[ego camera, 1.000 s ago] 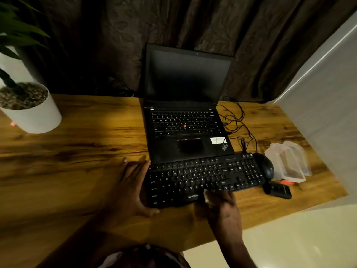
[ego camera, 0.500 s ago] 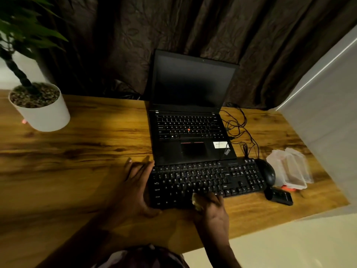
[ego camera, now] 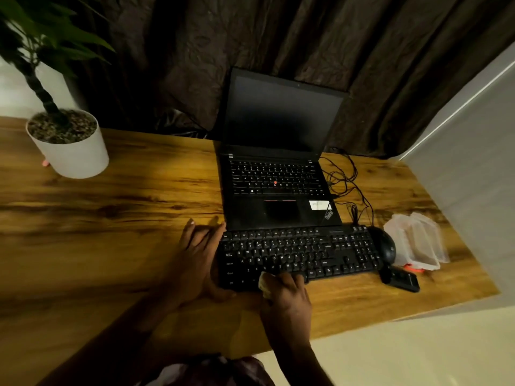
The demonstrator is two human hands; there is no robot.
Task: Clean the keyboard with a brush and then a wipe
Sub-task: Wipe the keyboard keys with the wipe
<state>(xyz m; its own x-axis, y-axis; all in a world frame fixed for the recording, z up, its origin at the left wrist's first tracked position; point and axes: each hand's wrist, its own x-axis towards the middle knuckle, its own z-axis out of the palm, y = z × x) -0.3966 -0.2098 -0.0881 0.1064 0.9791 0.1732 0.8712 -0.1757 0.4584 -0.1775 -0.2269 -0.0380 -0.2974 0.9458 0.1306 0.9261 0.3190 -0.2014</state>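
Right hand (ego camera: 287,298) fingers clamped on wipe (ego camera: 264,284) at keyboard (ego camera: 298,254) front edge, lower center; left hand (ego camera: 195,257) flat, fingers together, bracing its left end.

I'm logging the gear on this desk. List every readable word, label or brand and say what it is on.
"ThinkPad": slanted logo at the palm rest corner of the laptop.
White sticker on the palm rest: print too blurred to read.
Keyboard: single key letters such as "Q W E R T Y" and "A S D F G H J K L"; smaller legends too small.
Laptop keys: mostly too small.
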